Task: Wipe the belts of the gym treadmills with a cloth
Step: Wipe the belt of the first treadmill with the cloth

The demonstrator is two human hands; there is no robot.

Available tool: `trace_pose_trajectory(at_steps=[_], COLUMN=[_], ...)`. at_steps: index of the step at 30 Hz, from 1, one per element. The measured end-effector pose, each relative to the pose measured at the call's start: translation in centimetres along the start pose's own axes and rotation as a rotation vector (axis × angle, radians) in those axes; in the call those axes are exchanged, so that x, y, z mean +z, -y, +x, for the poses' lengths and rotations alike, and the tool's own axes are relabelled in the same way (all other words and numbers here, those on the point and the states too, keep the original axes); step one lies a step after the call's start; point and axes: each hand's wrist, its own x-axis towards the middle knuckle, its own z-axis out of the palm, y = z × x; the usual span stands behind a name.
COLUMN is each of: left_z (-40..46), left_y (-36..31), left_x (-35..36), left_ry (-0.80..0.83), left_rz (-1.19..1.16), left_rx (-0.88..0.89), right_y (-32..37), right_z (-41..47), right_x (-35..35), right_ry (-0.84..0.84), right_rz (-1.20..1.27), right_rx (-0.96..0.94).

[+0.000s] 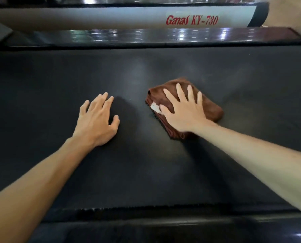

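Note:
A wide black treadmill belt (146,172) fills most of the view. A folded brown cloth (211,109) with a small white tag lies on the belt right of centre. My right hand (183,109) presses flat on top of the cloth, fingers spread. My left hand (97,120) rests on the bare belt to the left of the cloth, fingers apart and holding nothing.
Beyond the belt runs a glossy dark side rail (146,35). Behind it is a white side panel (111,16) with red lettering "Ganas KY-730". A dark near rail (146,223) borders the belt's front edge.

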Motion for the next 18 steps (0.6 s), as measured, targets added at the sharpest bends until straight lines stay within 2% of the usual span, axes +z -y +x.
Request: trace_pose_trajectory(at_steps=[3,7,10,13,16,18], left_z=[-0.7,-2.0,-3.0,-3.4,-3.2,-3.0], left_y=[-3.0,-6.4,-7.1,-6.7,-6.8,-6.8], left_x=[0.1,1.0,2.3,2.9,3.0,3.0], left_ry=[0.017,0.07,0.099,0.068,0.05,0.045], left_rz=[-0.09,-0.158,-0.144,-0.115,-0.112,-0.11], left_rx=[0.068,0.116,0.138,0.153,0.155,0.154], right_y=[-0.8,-0.8,-0.9,-1.0,-0.9,-1.3], right_z=[-4.4,-0.4,0.6,-4.8,-11.5,-11.7], right_x=[0.3,-0.6,-0.2,0.2,0.5,0.4], right_ry=[-0.023,-0.069,-0.032,-0.03,-0.024,-0.007], right_rz=[-0.035,-0.002,-0.003,-0.002,-0.007,-0.027], right_rx=[0.05,0.047,-0.01,-0.088,0.007,0.068])
